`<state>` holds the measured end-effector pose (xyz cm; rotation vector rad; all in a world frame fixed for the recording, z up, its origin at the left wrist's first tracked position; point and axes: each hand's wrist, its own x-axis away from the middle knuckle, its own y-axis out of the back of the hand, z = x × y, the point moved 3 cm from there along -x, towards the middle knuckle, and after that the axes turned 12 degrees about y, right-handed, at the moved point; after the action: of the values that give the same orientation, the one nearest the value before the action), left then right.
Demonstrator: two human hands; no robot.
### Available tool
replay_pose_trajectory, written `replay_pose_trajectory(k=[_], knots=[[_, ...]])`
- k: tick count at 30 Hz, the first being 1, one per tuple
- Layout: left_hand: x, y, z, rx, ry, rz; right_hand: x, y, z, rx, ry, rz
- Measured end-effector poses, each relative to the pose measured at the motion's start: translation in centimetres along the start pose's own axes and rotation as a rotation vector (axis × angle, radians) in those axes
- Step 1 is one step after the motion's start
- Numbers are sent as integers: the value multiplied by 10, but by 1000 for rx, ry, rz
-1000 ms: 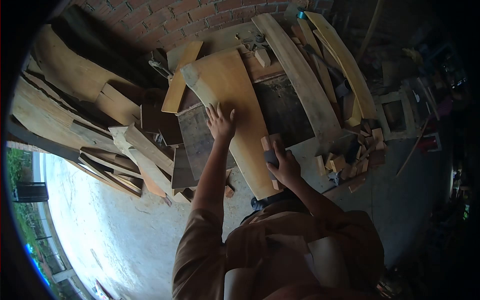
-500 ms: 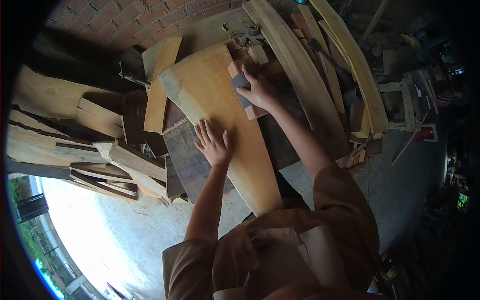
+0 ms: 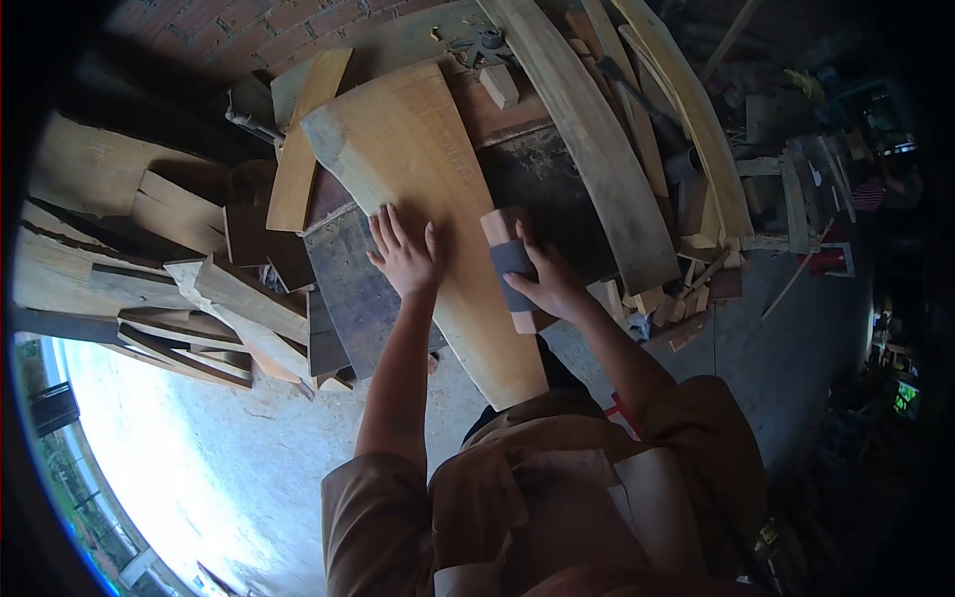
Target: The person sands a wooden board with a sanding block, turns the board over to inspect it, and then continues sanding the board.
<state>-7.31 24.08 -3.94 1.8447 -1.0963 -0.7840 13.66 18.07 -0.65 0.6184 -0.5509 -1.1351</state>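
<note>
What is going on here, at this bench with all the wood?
A person's left hand lies flat and open on a broad curved wooden plank, which rests on a dark workbench. The right hand grips a sanding block at the plank's right edge. Other planks and offcuts are piled around, below a brick wall.

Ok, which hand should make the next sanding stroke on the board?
Probably the right: the right hand holds the sanding block against the board, while the left hand lies flat on it, bracing.
</note>
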Motion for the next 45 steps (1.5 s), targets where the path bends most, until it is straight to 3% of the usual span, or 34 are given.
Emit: replay_pose_trajectory(k=[3,6,9,11,18,25,29,31,33,34,38,42,45], knots=[[0,0,-1,-8,13,-21,72,-18,14,39,-68,32],[1,-1,1,-13,22,-15,79,-23,11,-20,-148,26],[1,1,-1,-17,48,5,33,-16,-2,-12,-135,-8],[1,-1,1,26,42,-7,-15,-11,-16,-329,-31,-126],[0,1,-1,21,16,-50,-153,26,-8,-110,-7,-152],[2,4,-2,-54,23,-46,-224,44,-17,-39,86,-144],[1,4,-3,11,54,-1,-203,34,-27,-256,179,-170],[2,2,-1,51,39,-23,-160,32,-14,-160,208,-119],[1,1,-1,65,36,-18,-105,20,-10,-23,63,1],[1,1,0,67,40,-18,-72,13,-5,27,76,-36],[1,1,1,60,39,-22,21,-5,5,-19,-30,-3],[1,1,0,80,19,-36,21,-6,10,-18,-61,1],[1,1,1,65,27,-43,-27,7,15,42,-54,5]])
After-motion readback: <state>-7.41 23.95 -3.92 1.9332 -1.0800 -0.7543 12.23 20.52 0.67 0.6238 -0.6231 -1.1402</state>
